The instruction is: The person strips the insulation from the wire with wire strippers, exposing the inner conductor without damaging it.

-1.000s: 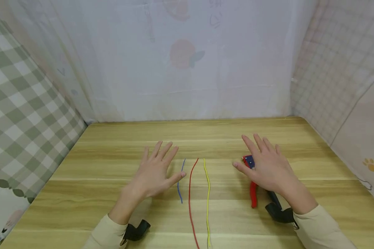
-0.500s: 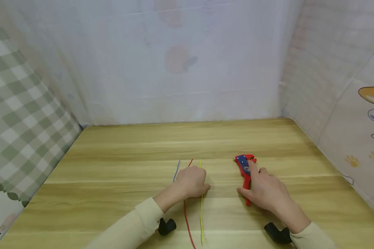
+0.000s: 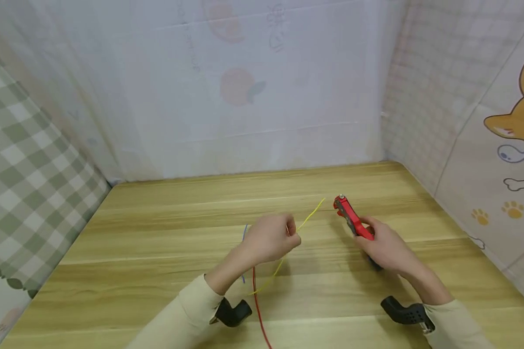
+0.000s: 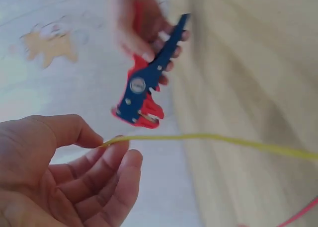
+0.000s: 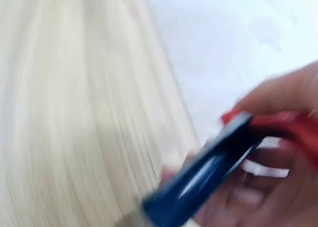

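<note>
Two things held over the worktop (image 3: 179, 203)
The left hand (image 3: 268, 238) pinches the yellow wire (image 4: 198, 136) between its fingers; the right hand (image 3: 387, 247) curls its fingers round the red-and-blue wire stripper (image 4: 134, 95), short of the far edge (image 3: 262, 175).

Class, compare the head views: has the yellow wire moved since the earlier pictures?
Yes. Against the red wire it lay alongside, the yellow wire now slants: its far end has swung right, its near end left, appearing across the red wire.
</note>
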Demonstrator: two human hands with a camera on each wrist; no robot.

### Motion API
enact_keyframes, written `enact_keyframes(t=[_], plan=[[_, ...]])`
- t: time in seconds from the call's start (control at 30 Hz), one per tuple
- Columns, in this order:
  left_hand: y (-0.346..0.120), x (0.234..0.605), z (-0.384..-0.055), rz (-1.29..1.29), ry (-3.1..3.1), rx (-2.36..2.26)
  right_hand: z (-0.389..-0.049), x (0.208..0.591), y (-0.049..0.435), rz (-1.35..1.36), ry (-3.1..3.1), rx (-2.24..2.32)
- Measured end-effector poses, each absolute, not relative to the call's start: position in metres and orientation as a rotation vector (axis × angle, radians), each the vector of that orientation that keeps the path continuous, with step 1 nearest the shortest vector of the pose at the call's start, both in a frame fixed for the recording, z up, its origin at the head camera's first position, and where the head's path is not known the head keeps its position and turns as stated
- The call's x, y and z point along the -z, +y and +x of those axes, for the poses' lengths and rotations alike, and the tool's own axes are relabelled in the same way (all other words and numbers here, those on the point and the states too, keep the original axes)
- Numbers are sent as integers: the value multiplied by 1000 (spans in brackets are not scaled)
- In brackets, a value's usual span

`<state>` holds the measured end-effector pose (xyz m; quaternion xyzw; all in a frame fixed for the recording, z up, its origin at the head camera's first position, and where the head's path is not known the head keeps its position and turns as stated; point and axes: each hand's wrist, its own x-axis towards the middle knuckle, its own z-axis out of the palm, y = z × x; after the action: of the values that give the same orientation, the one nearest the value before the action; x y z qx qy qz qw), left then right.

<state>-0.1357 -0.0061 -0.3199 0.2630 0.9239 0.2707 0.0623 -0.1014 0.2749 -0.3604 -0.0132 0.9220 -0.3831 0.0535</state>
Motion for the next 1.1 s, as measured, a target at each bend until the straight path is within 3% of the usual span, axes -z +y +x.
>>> enact_keyframes(t=[0.17,0.37,0.63,1.1], plan=[[-27,301,-139,819,2831,-1097,-104,357,279,-242,2336,1731],[-53,312,-149,707,2913,-1374,-111,357,264,-592,2048,1902],[-68,333,-150,676,2987,-1446,-122,348,239,-587,2110,1864],[-70,331,-152,809,3107,-1427,-127,341,246,-688,2132,1756]])
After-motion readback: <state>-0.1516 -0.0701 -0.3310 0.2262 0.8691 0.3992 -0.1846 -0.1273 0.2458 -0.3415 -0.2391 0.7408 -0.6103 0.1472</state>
